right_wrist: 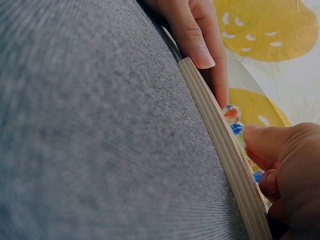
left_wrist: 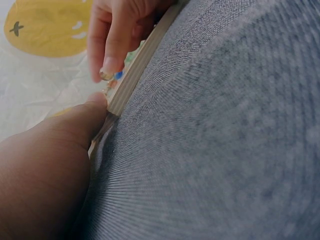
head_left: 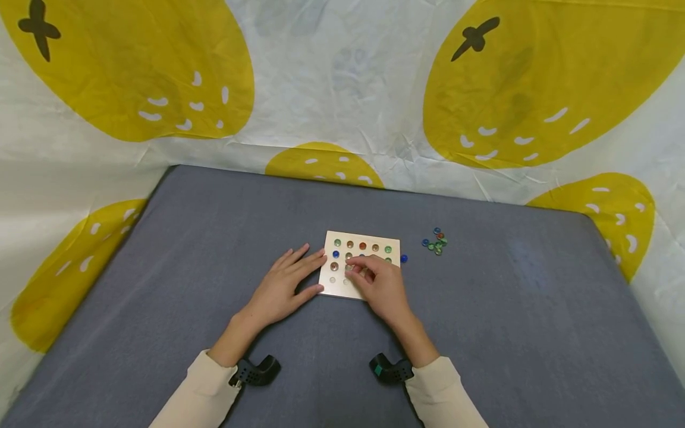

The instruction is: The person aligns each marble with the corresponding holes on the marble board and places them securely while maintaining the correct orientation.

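A pale wooden board (head_left: 339, 289) lies on the table with glass marbles sitting in rows of hollows; the lower-left hollows look bare. My left hand (head_left: 282, 285) lies flat at its left side, fingers spread and fingertips right at the edge. Over the board, my right hand (head_left: 384, 289) pinches a clear, yellowish marble (left_wrist: 106, 75) between thumb and fingers. It covers the board's lower right part. In the right wrist view, a red-swirled marble (right_wrist: 231, 113) and a blue-swirled marble (right_wrist: 236, 128) sit on the board close to the right thumb.
Several loose marbles (head_left: 438, 244) in blue, green and red lie clustered to the right of the board. A single blue marble (head_left: 404, 258) is right beside its right edge. Grey cloth (head_left: 241, 220) covers the table, and a white curtain (head_left: 342, 77) with yellow fruit shapes hangs behind.
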`<action>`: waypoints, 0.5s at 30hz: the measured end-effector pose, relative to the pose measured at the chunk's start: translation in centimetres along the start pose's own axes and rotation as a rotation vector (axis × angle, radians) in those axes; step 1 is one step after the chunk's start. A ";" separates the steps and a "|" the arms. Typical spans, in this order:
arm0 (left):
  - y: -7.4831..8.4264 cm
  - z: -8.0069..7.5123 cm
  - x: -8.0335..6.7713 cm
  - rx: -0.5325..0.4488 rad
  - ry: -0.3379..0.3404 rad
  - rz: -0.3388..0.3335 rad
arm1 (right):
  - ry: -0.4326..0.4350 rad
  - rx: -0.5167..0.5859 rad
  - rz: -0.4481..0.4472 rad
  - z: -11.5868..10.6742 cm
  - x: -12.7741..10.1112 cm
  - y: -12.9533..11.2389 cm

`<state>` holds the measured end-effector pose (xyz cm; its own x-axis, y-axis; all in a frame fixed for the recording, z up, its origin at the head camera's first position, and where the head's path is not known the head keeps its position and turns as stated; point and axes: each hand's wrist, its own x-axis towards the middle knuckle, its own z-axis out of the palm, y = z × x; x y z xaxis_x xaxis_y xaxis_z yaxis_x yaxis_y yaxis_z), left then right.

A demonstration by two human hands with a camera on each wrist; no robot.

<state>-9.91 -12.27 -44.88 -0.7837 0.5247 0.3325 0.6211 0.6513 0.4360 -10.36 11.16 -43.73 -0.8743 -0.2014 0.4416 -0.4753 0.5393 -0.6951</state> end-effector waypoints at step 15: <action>0.0 0.1 0.0 0.000 0.015 0.010 | -0.015 -0.102 -0.014 0.1 0.0 -0.4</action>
<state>-9.91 -12.26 -44.97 -0.7777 0.5228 0.3490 0.6286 0.6460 0.4330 -10.15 10.93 -43.53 -0.8696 -0.2215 0.4413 -0.4754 0.6167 -0.6274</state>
